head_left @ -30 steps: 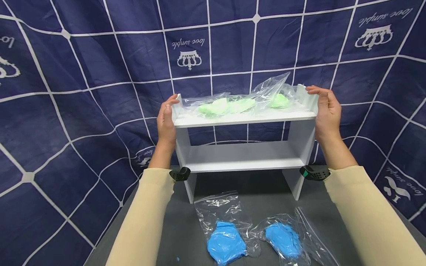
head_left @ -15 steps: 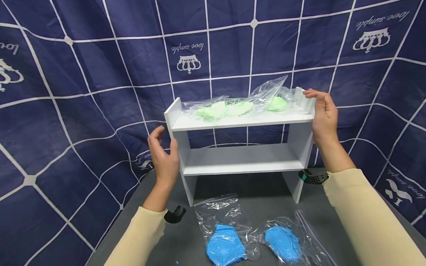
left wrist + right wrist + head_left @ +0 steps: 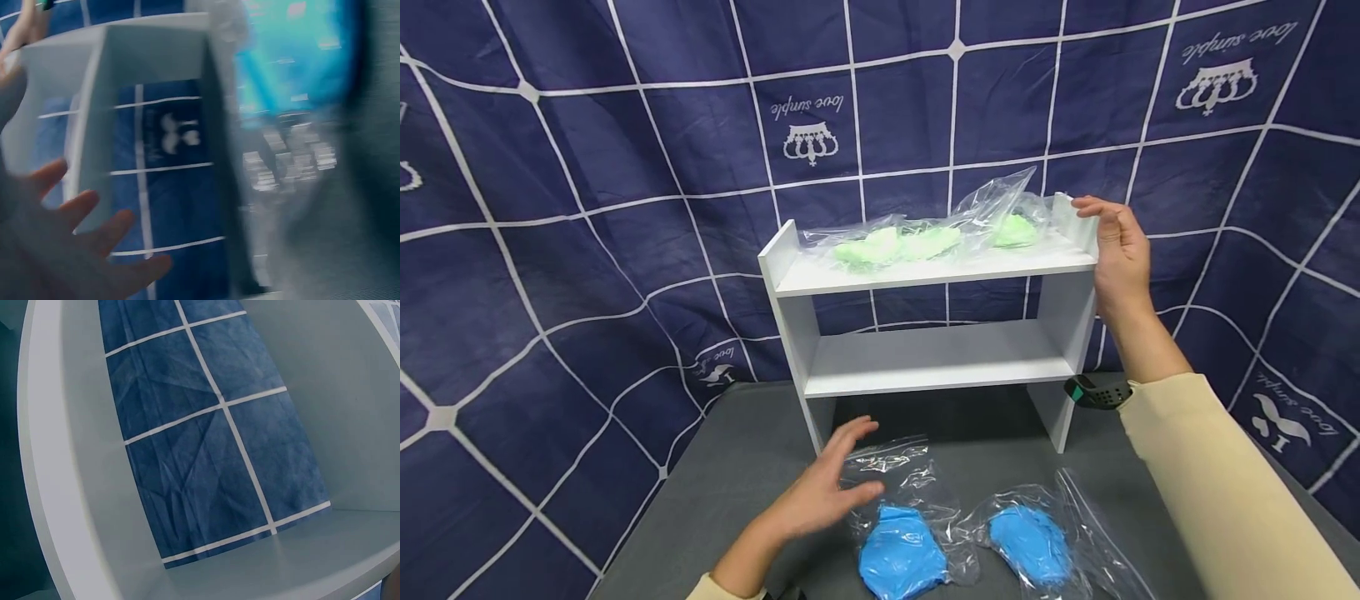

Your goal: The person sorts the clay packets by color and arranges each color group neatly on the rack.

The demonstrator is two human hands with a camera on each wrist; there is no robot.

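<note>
Left hand drops from the shelf to the bags on the table

The left hand (image 3: 823, 492), which held the white shelf's (image 3: 925, 275) left end a second ago, now hovers low with fingers spread and loose, holding nothing, over the clear bag of blue putty (image 3: 898, 542). The right hand (image 3: 1116, 254) stays at the shelf's right end, fingers relaxed against the side panel. A second blue bag (image 3: 1033, 546) lies beside the first; green bags (image 3: 917, 242) remain on the top shelf.
</note>
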